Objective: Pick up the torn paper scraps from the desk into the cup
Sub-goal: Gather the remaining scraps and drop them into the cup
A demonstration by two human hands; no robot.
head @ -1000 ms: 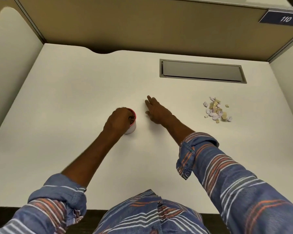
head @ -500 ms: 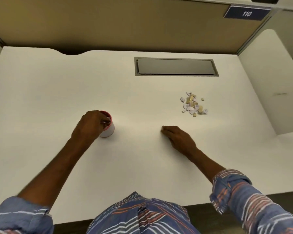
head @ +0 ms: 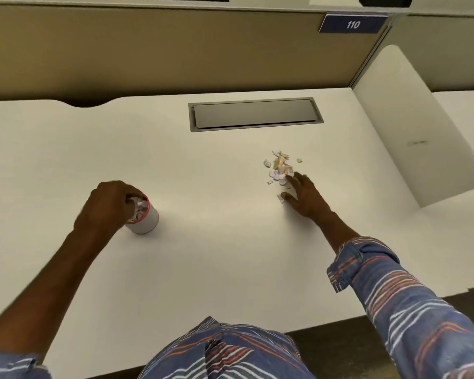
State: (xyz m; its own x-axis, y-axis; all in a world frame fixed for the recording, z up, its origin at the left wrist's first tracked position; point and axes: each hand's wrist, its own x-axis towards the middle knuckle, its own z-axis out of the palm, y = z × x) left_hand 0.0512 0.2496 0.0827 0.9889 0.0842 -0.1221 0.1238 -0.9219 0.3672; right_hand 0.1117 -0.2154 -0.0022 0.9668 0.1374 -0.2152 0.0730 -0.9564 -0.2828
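Left hand (head: 107,206) grips the cup (head: 145,218), which stands in the left half of the desk (head: 216,255) with scraps inside. Right hand (head: 305,198), fingers extended, touches the paper scraps (head: 279,166) nearer the right edge.

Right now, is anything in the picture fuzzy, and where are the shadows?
In the head view, the left forearm is smeared by motion blur, worst toward the bottom left corner; the paper scraps and cup look fairly sharp; faint soft shadows lie on the desk beside the cup and under the right hand; no hard glare shows.
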